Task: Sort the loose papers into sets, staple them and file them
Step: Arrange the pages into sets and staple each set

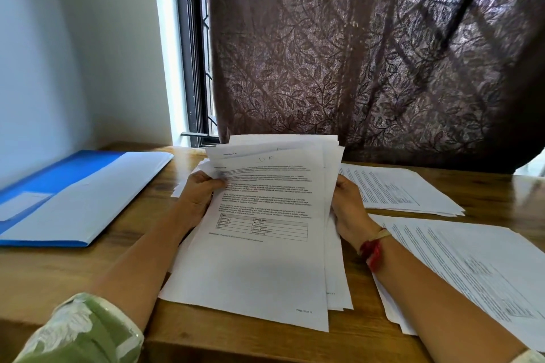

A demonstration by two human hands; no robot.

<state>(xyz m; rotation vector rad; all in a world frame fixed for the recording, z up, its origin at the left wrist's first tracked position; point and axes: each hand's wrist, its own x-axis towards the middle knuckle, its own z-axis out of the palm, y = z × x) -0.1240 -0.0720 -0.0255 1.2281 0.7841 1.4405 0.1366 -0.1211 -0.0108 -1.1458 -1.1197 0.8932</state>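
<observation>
A loose stack of printed white papers (265, 259) stands tilted in front of me, its lower edge resting on the wooden table (88, 268). My left hand (200, 194) grips the stack's left edge, thumb on the top sheet. My right hand (348, 203) holds the right edge, fingers behind the sheets. Two sorted piles of printed papers lie to the right: a far pile (395, 191) and a near pile (472, 271). No stapler is in view.
An open blue file folder (59, 186) with white sheets inside lies on the table's left side. A dark patterned curtain (368, 62) hangs behind the table, beside a window frame (194, 68). The table's front edge runs just below the stack.
</observation>
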